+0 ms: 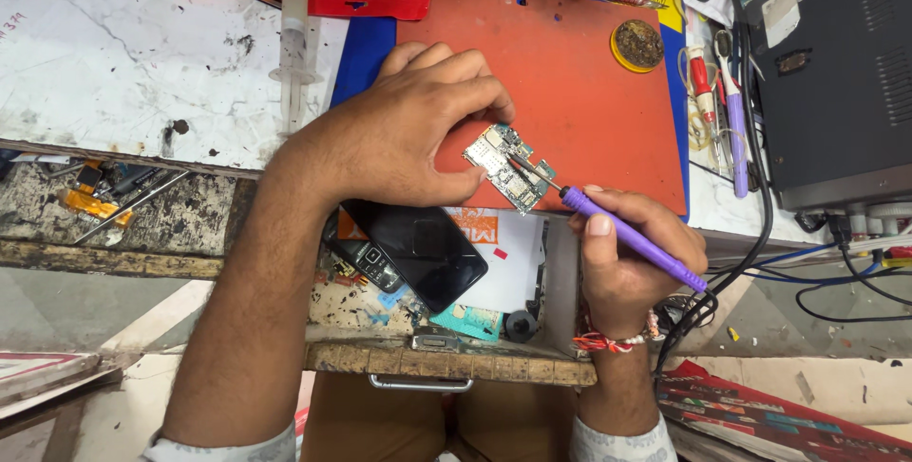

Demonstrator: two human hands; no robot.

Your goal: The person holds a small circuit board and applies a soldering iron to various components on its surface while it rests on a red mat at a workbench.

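Plainly, slim purple soldering iron (632, 239) on small jagged circuit board (508, 166).

**Around the repair bench**

A clear plastic syringe (294, 30) lies on the stained white surface at upper left. Near the mat's top right corner sits a round yellow tin (637, 44) of dark paste. A black smartphone (427, 251) lies screen up at the bench's front edge, overlapping a small keypad phone (366, 258). To the right stands a black metal box (836, 73) — cables trail from its base — with a red-handled tool (701, 82) just beside it. Tweezers and scraps (119, 191) lie in a worn tray at left.
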